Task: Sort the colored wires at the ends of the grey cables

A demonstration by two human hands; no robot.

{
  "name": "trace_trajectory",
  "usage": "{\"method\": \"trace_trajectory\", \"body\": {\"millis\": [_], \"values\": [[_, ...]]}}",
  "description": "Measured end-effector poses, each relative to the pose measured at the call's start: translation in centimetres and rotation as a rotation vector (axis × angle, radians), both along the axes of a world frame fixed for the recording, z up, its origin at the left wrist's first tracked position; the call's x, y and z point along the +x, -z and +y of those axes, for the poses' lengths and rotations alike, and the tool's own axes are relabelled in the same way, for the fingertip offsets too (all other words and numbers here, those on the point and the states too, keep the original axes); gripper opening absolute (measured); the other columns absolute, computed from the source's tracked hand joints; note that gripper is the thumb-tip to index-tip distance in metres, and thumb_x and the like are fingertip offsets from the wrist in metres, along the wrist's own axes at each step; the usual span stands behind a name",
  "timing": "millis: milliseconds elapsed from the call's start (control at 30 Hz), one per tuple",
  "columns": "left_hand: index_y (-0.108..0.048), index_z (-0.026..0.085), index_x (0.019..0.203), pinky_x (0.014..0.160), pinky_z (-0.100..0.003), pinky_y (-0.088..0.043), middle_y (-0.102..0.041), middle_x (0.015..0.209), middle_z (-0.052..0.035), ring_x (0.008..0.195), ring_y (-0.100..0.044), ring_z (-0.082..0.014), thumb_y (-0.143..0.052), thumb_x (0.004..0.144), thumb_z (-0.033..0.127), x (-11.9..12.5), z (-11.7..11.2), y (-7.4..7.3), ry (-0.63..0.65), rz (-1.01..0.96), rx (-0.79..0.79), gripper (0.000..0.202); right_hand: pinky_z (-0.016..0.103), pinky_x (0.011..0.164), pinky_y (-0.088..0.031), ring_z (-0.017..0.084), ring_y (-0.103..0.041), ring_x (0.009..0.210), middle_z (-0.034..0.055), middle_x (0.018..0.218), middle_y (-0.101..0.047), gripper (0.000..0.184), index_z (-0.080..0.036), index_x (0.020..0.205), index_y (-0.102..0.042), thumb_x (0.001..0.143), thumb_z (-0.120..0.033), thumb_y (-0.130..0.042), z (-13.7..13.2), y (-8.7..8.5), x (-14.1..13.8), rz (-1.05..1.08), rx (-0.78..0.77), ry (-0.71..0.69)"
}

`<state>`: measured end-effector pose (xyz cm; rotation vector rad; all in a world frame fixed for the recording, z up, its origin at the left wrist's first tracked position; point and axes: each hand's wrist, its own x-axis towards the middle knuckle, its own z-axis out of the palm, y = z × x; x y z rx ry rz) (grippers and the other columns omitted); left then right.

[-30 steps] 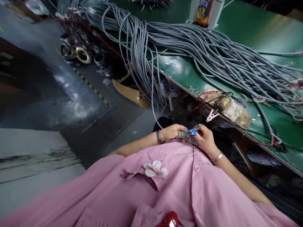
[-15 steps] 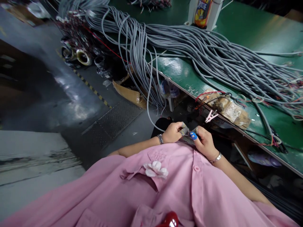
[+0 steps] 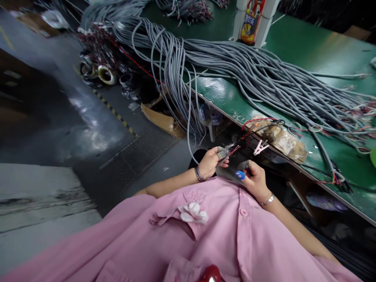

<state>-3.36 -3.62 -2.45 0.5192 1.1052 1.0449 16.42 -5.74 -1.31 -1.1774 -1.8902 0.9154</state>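
My left hand (image 3: 212, 162) is closed round the end of a grey cable, with a wristwatch on that wrist. Thin red and pinkish wires (image 3: 234, 150) and loose silvery strands (image 3: 227, 146) stick out past its fingers. The rest of the cable (image 3: 190, 145) loops up toward the hanging bundle. My right hand (image 3: 255, 181) is a short way to the right, apart from the wires. Blue covers its thumb and grey covers a fingertip; thumb and forefinger stand slightly apart, nothing visible between them. A pink clip (image 3: 260, 147) sits at the bench edge beyond it.
A thick bundle of grey cables (image 3: 229, 58) lies across the green bench (image 3: 296, 41), partly hanging over its edge. A taped block (image 3: 289, 145) rests near the edge. An open cardboard box (image 3: 158, 119) and tape rolls (image 3: 106, 75) are below. A drink bottle (image 3: 250, 23) stands at a post.
My hands have drawn apart; earlier they met at the fingertips. The left has turned, so the coloured wires and strands now show beyond its fingers. The view has shifted slightly.
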Motion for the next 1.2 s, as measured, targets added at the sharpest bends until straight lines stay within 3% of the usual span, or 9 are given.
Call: {"method": "trace_trajectory", "body": {"millis": [100, 333, 533, 667, 767, 867, 1033, 1200], "values": [[-0.056, 0.016, 0.082, 0.052, -0.022, -0.053, -0.06, 0.073, 0.0019, 0.061, -0.06, -0.0102, -0.081, 0.063, 0.036, 0.4, -0.1, -0.5, -0.056, -0.063, 0.013, 0.037, 0.026, 0.053, -0.036, 0.013, -0.045, 0.054, -0.0024, 0.063, -0.052, 0.027, -0.021, 0.083, -0.055, 0.08, -0.046, -0.067, 0.3, -0.4, -1.1, -0.167, -0.032, 0.057], [-0.06, 0.014, 0.076, 0.062, -0.02, -0.045, -0.059, 0.071, 0.003, 0.063, -0.052, -0.0073, -0.075, 0.07, 0.028, 1.6, -1.0, 0.4, -0.108, 0.008, 0.212, 0.022, 0.027, 0.051, -0.028, 0.016, -0.053, 0.053, 0.0041, 0.065, -0.061, 0.036, -0.02, 0.078, -0.055, 0.082, -0.055, -0.063, 1.8, -1.9, -3.7, -0.488, 0.092, 0.043], [-0.061, 0.016, 0.08, 0.074, -0.022, -0.044, -0.059, 0.079, 0.0017, 0.075, -0.053, -0.0105, -0.066, 0.071, 0.014, 1.0, -1.2, 0.8, -0.096, 0.278, 0.445, 0.01, 0.028, 0.051, -0.026, 0.016, -0.052, 0.051, 0.0034, 0.06, -0.06, 0.032, -0.02, 0.078, -0.057, 0.085, -0.052, -0.059, 1.8, -2.3, -4.4, -0.503, 0.065, 0.075], [-0.064, 0.016, 0.08, 0.076, -0.022, -0.046, -0.057, 0.085, -0.0001, 0.08, -0.054, -0.0114, -0.064, 0.072, 0.01, 0.8, -1.2, 0.2, -0.092, 0.366, 0.514, 0.009, 0.028, 0.052, -0.028, 0.016, -0.05, 0.052, 0.0031, 0.061, -0.059, 0.02, -0.021, 0.076, -0.055, 0.089, -0.036, -0.054, 1.5, -1.8, -4.5, -0.44, 0.092, 0.1], [-0.064, 0.016, 0.082, 0.075, -0.023, -0.047, -0.06, 0.085, -0.0002, 0.078, -0.055, -0.0112, -0.069, 0.076, 0.02, 0.9, -1.1, -0.2, -0.118, 0.3, 0.439, 0.008, 0.029, 0.056, -0.032, 0.017, -0.051, 0.057, 0.0053, 0.068, -0.061, 0.018, -0.021, 0.073, -0.052, 0.09, -0.026, -0.048, 1.2, -1.5, -4.5, -0.377, 0.152, 0.081], [-0.063, 0.016, 0.081, 0.073, -0.023, -0.048, -0.062, 0.079, 0.0016, 0.072, -0.056, -0.0097, -0.074, 0.075, 0.027, 1.0, -0.9, -0.2, -0.163, 0.089, 0.315, 0.016, 0.028, 0.057, -0.034, 0.016, -0.049, 0.057, 0.0033, 0.068, -0.058, 0.016, -0.021, 0.074, -0.05, 0.09, -0.023, -0.045, 0.9, -1.3, -4.4, -0.316, 0.149, 0.062], [-0.061, 0.016, 0.08, 0.071, -0.022, -0.05, -0.067, 0.078, 0.0019, 0.07, -0.061, -0.0085, -0.077, 0.07, 0.024, 0.5, -0.4, -0.2, -0.171, -0.307, 0.109, 0.02, 0.026, 0.057, -0.038, 0.014, -0.051, 0.058, 0.0013, 0.069, -0.06, 0.016, -0.021, 0.078, -0.055, 0.092, -0.023, -0.046, 0.5, -1.3, -4.0, -0.125, 0.021, 0.001], [-0.063, 0.016, 0.081, 0.068, -0.022, -0.05, -0.072, 0.083, -0.0033, 0.073, -0.065, -0.0111, -0.071, 0.073, 0.02, -0.6, -0.3, -0.9, -0.091, -0.465, -0.001, 0.012, 0.026, 0.059, -0.039, 0.014, -0.05, 0.06, 0.0013, 0.068, -0.057, 0.022, -0.021, 0.076, -0.057, 0.094, -0.027, -0.046, 0.4, -1.2, -3.2, -0.096, 0.012, -0.103]]}}
